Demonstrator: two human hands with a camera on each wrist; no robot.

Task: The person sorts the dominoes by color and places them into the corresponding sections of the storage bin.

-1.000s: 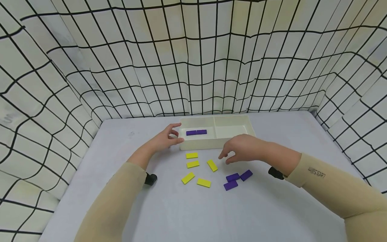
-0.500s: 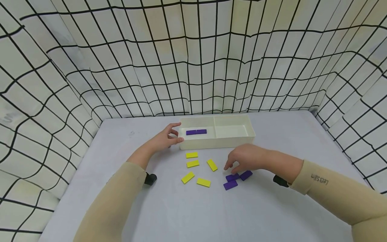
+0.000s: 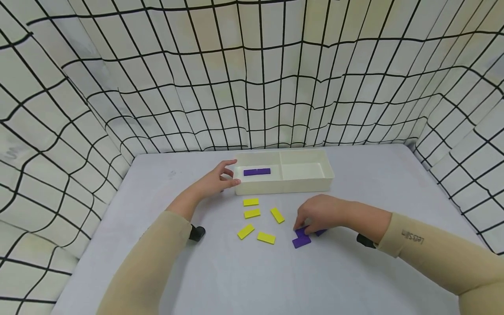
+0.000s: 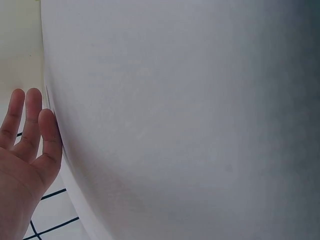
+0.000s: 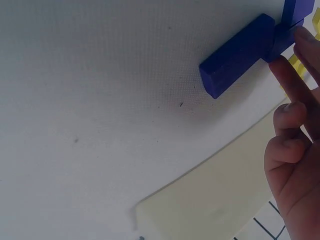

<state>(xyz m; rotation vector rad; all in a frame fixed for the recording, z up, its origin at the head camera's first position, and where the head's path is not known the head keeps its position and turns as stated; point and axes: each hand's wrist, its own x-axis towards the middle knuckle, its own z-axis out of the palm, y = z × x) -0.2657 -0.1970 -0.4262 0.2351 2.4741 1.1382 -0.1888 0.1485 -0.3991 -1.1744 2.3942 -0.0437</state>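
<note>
My left hand [image 3: 214, 179] rests at the left end of a white two-compartment box [image 3: 283, 187], thumb at the front corner and index finger toward the back one. In the left wrist view its fingers [image 4: 33, 107] look fairly straight. Two purple blocks [image 3: 257, 172] lie end to end in the left compartment. Thumb and fingertips of my right hand [image 3: 324, 212] pinch a purple block [image 5: 284, 41] in a cluster on the table. A second purple block [image 3: 302, 242] touches it in front; a third [image 5: 237, 55], partly hidden in the head view, lies on its right.
Several yellow blocks [image 3: 266, 238] lie scattered on the white table [image 3: 244, 280], left of the purple cluster and in front of the box. A black-lined grid wall [image 3: 260, 96] rises behind the table and along both sides.
My right hand has come down and toward me from near the box's front wall, and now has its fingertips on a purple block. The left hand and the box stay put.
</note>
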